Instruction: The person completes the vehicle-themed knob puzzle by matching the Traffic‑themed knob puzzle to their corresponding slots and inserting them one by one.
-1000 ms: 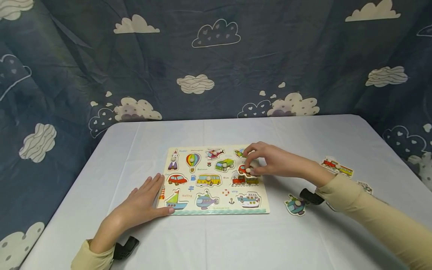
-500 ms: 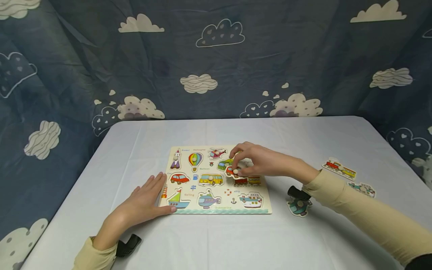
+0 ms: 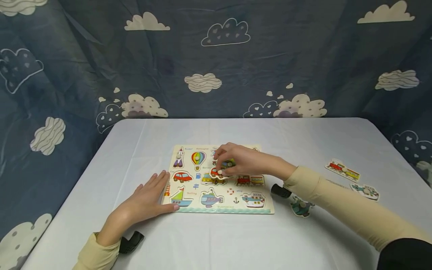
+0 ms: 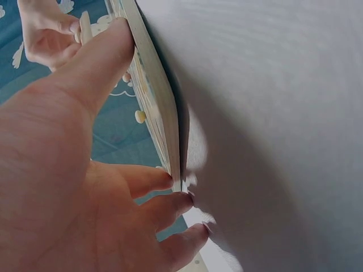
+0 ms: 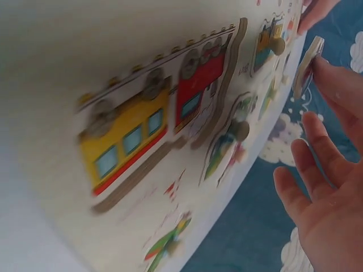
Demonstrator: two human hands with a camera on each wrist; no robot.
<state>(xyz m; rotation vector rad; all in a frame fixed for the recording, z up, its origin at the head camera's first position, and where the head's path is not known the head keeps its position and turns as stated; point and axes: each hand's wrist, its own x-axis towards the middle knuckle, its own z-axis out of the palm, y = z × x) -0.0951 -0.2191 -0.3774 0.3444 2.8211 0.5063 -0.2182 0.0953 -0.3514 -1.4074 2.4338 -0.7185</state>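
Note:
My right hand [image 3: 237, 159] pinches a red car puzzle piece [image 3: 214, 172] by its small knob, over the middle of a cream vehicle puzzle board [image 3: 268, 207]. The piece overlaps the yellow bus piece [image 3: 208, 181] in the head view. Seen edge-on in the right wrist view, the red car piece [image 5: 308, 67] stands clear of the board. Flat along the board's left edge lies my left hand [image 3: 143, 204], its thumb on the near left corner and its fingers extended. A red car picture [image 3: 182, 177] shows at the board's left, near those fingers. My right hand hides part of the upper board.
Right of the board lie a train piece [image 3: 342, 170], another vehicle piece [image 3: 365, 192] and a blue-green piece [image 3: 301, 207], partly covered by the right wrist camera [image 3: 281, 191]. A white cloth covers the table [image 3: 202, 243]. Behind it hangs a dark cloud-patterned curtain [image 3: 168, 60].
My right hand has carried the red car piece left across the board, from above the train picture to beside the bus. The left hand has stayed at the board's edge.

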